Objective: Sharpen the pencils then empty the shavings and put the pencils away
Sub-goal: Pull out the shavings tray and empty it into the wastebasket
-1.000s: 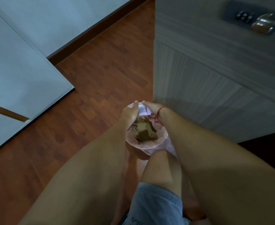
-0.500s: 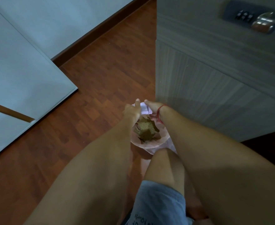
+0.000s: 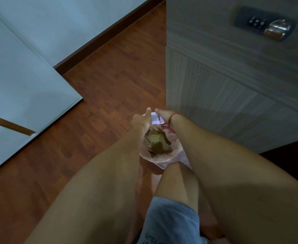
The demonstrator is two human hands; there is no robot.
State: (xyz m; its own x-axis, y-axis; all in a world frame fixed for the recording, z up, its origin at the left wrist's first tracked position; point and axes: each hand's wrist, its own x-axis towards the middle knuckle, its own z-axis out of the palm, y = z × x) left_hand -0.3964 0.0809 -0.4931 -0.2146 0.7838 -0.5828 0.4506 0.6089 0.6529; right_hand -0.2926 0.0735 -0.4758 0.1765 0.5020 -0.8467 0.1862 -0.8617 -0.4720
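Emptying seems to be the step now: a small white thing is held over the bin, pinched by the left hand and the right hand. Brown bits are seen inside. No pencils are seen, so putting them away is probably left.

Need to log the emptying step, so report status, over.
Left hand and right hand both hold small white container. Held above lined bin, brown waste inside. Nothing between them; cabinet close on right.
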